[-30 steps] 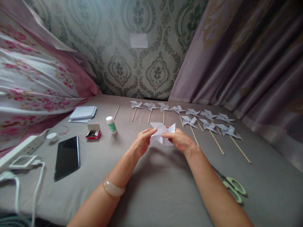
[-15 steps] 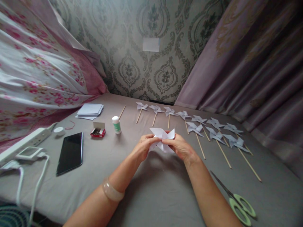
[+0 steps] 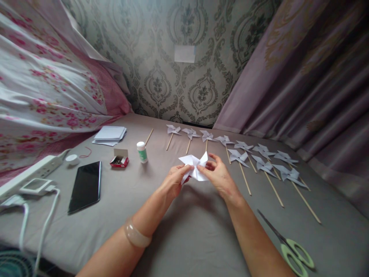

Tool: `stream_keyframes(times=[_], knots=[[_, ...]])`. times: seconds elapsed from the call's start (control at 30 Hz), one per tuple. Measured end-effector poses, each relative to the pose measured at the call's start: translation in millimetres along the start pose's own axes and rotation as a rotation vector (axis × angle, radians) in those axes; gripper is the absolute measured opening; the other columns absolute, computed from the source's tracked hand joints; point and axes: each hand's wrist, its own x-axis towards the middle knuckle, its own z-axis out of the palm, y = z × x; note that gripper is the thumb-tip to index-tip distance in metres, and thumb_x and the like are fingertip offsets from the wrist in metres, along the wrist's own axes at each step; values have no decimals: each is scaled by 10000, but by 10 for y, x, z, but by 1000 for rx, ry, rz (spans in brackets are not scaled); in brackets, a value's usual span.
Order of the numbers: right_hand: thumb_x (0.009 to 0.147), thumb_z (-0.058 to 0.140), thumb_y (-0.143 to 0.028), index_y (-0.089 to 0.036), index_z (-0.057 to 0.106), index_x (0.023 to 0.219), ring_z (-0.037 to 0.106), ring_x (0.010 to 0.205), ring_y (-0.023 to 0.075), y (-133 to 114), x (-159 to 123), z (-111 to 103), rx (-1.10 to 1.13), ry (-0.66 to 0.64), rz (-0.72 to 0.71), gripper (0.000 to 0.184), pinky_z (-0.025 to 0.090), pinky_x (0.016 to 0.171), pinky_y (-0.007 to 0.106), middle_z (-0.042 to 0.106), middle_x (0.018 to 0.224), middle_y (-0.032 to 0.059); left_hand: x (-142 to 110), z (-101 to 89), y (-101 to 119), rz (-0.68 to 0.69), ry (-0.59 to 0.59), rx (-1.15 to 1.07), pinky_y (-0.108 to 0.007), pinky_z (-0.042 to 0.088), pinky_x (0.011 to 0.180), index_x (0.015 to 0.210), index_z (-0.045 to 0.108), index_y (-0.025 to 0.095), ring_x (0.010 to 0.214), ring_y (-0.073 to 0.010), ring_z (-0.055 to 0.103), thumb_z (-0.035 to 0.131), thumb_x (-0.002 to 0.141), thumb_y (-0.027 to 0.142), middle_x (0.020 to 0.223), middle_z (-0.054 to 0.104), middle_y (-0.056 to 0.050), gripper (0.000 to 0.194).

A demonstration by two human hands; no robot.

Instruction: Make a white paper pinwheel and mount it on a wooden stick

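A white paper pinwheel (image 3: 198, 175) without a stick is held up between my two hands, above the grey cloth. My left hand (image 3: 176, 177) grips its left side, thumb near the centre. My right hand (image 3: 217, 174) pinches it from the right with the thumb by the centre, other fingers partly raised behind. Beyond and to the right lie several finished pinwheels (image 3: 238, 156) on wooden sticks. A glue bottle (image 3: 142, 152) with a white cap stands to the left, beside a loose wooden stick (image 3: 149, 136).
Left of the bottle are a small red box (image 3: 119, 161) of metal pieces, a stack of white paper (image 3: 109, 134), a black phone (image 3: 85, 187), a round white lid (image 3: 72, 159) and a power strip (image 3: 43, 171). Green-handled scissors (image 3: 294, 250) lie at the lower right.
The pinwheel has turned and tilted in my hands. My right hand's fingers have shifted and lifted from its back edge; my left hand stays on its left side.
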Motion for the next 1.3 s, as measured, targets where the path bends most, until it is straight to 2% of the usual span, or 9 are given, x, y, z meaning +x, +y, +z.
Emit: stream_keyframes(times=[0.1,0.17,0.23,0.33,0.5,0.87,1.3], knots=[[782,593,-335,-185,635,955,573,951,236,-77,-80,-4,-321,263,-339,232,449,896,389,606,1011,112,20,10,10,-173,101,-165,-263,376,533,681,662,166,568,-131,548,706,652,345,657,659,-42,187],[824,557,-327,-195,663,785,550,991,246,-102,-138,26,-456,300,-468,174,412,946,391,592,979,115,18,22,23,-202,148,-248,-250,361,536,673,661,159,552,-116,529,737,606,330,635,650,-27,199],[824,579,-332,-199,673,727,539,1001,253,-91,-187,85,-537,277,-509,190,405,945,398,585,986,110,8,36,31,-175,161,-300,-242,351,537,671,662,151,539,-108,519,763,573,334,612,640,-20,231],[799,628,-325,-194,688,713,525,1007,263,-34,-231,188,-614,252,-530,167,399,929,418,582,1024,102,-13,55,34,-130,139,-350,-240,339,530,674,667,139,534,-110,520,792,541,352,592,636,-25,280],[771,653,-262,-189,689,704,510,998,268,29,-243,271,-643,300,-545,105,394,907,426,581,1057,105,-40,73,44,-130,137,-388,-243,346,532,671,670,142,532,-110,525,801,542,340,587,635,-19,269],[768,624,-229,-179,681,681,516,975,257,96,-200,268,-624,324,-538,115,409,884,413,573,1094,120,-112,142,136,-159,156,-453,-234,354,511,626,666,130,508,-111,529,793,497,277,567,639,-24,233],[760,602,-212,-181,668,660,529,980,266,104,-191,256,-636,299,-501,123,413,895,437,581,1084,128,-127,150,111,-136,125,-476,-229,374,524,662,699,112,516,-112,554,792,510,261,613,676,-37,232]])
